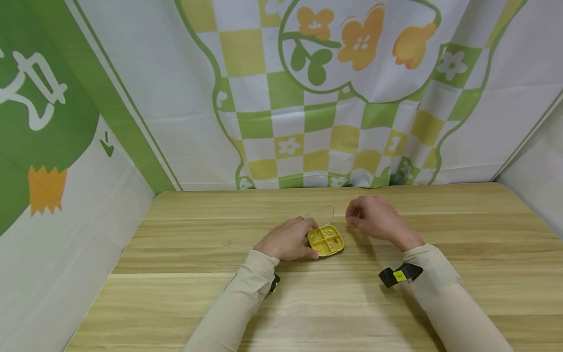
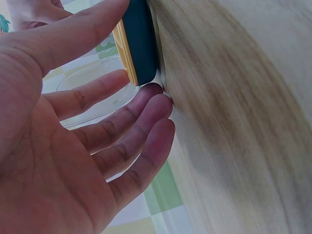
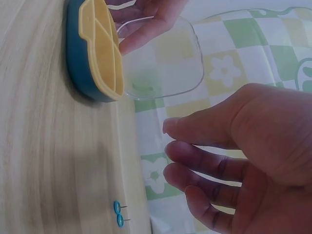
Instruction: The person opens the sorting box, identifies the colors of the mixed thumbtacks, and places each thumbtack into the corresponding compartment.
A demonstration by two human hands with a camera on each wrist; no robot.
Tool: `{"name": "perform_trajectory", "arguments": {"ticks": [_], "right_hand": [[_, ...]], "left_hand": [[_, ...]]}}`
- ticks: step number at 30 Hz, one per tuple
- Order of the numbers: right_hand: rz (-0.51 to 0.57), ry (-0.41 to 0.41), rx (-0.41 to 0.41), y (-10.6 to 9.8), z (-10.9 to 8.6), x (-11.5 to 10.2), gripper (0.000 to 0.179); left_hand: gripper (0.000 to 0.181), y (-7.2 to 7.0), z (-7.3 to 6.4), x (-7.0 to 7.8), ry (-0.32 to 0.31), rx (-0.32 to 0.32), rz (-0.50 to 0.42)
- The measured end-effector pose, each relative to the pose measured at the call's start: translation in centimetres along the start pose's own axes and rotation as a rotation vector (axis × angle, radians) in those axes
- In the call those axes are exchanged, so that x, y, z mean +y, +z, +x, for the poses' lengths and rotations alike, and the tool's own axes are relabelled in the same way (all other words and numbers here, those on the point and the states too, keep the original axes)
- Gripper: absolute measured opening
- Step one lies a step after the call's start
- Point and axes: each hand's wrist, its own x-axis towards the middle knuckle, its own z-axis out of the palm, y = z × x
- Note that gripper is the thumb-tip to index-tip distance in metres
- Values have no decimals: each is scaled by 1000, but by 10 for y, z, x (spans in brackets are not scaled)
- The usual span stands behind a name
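A small compartment box (image 1: 325,240) with a yellow divided tray, a teal base and a raised clear lid (image 3: 165,58) sits on the table. Several tiny coloured pieces lie in its compartments, too small to make out fully. My left hand (image 1: 288,239) holds the box from its left side, thumb and index finger on its edges, as the left wrist view (image 2: 83,131) shows. To the right of the box, my right hand (image 1: 380,220) hovers with loosely bent fingers; nothing shows between them. Two blue stud earrings (image 3: 118,213) lie on the wood near the right hand.
The wooden table (image 1: 198,303) ends at a back edge against a hanging patterned cloth (image 1: 316,122). A green and white panel (image 1: 66,171) stands along the left side, and a pale wall (image 1: 538,161) along the right.
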Motion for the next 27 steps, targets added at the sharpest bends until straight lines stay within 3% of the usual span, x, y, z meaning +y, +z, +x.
{"name": "perform_trajectory", "arguments": {"ticks": [27], "right_hand": [[119,-123,-57,4,0,-18,10]], "left_hand": [[62,-1,-1,1,-9,7,-2]]}}
